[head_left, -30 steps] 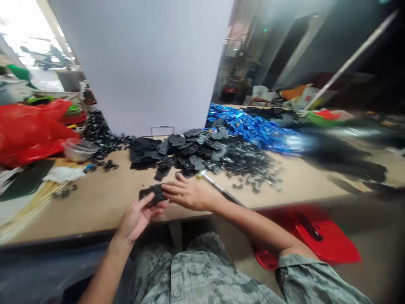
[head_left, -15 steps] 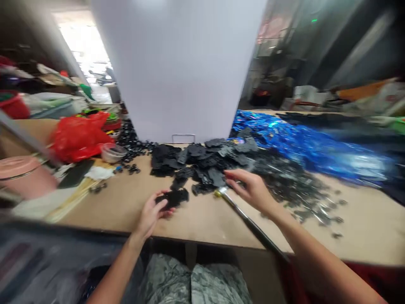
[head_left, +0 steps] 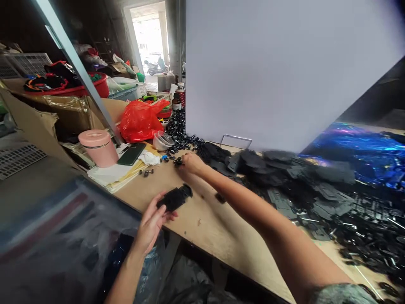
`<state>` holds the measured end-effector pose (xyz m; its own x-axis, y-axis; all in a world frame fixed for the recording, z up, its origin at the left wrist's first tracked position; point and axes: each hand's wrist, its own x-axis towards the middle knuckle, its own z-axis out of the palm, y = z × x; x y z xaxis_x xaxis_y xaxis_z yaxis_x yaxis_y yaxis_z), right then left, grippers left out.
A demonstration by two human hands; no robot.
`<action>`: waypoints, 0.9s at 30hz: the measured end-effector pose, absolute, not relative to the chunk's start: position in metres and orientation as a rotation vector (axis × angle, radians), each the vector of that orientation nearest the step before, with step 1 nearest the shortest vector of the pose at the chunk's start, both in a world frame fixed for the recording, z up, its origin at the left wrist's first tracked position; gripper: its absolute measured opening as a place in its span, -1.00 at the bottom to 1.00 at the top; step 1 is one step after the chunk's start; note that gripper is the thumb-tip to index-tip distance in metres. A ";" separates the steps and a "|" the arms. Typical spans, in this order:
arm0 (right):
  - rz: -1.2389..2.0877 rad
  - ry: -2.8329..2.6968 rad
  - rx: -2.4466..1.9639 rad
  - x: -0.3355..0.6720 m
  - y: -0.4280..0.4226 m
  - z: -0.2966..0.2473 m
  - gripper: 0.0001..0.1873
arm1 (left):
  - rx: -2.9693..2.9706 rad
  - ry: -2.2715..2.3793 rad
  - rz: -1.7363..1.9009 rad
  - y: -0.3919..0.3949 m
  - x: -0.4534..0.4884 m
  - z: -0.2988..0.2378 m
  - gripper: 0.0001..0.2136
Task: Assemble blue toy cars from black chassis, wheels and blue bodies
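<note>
Bare left hand (head_left: 151, 223), bare right hand (head_left: 191, 164) — and a grey-green camouflage sleeve (head_left: 341, 294) on the right arm

A red plastic bag (head_left: 141, 122) slumps on the table (head_left: 215, 223) beside a clear plastic tub (head_left: 163, 141), with a pink lidded canister (head_left: 97, 148) and a dark smartphone (head_left: 131, 153) to the lower left. A tall white panel (head_left: 278, 71) fills the upper right of the frame, shiny blue foil (head_left: 357, 145) lies at its foot, and a scooter (head_left: 155, 67) stands beyond the far doorway (head_left: 147, 33).

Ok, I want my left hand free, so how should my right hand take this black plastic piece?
Pinch the black plastic piece at its far end, coming from above with your right hand. It lies lengthwise across your left hand, so that end sticks out uncovered and looks narrow enough to grip.
</note>
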<state>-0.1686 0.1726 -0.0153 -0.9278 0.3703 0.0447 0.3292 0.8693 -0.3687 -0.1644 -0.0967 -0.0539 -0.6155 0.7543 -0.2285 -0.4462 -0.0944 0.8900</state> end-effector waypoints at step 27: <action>0.971 -2.320 -1.369 0.200 0.070 -0.041 -0.78 | 0.435 1.120 1.451 -0.067 -0.118 -0.044 -0.71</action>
